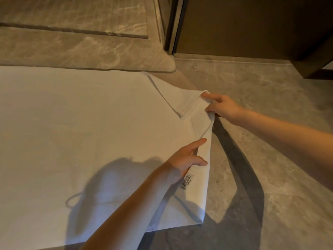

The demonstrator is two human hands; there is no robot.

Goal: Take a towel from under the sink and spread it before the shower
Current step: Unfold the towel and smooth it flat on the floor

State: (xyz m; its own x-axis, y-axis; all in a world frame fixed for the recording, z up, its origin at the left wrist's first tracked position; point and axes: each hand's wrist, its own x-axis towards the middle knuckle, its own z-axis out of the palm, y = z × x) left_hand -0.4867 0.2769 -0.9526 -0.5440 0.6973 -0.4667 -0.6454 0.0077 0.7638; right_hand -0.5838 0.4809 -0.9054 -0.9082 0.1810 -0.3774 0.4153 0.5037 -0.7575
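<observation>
A large white towel (72, 127) lies mostly flat on the marble floor, in front of the raised shower threshold (86, 49). Its right edge is lifted and folded over, showing a small care label (187, 181). My left hand (185, 159) grips that lifted edge near the label. My right hand (222, 107) pinches the towel's far right corner between thumb and fingers, holding it a little off the floor.
The shower's glass door frame (173, 24) stands upright at the top centre. A dark wooden cabinet (261, 27) fills the upper right, its base near the floor. Grey marble floor (270, 141) stretches to the right of the towel.
</observation>
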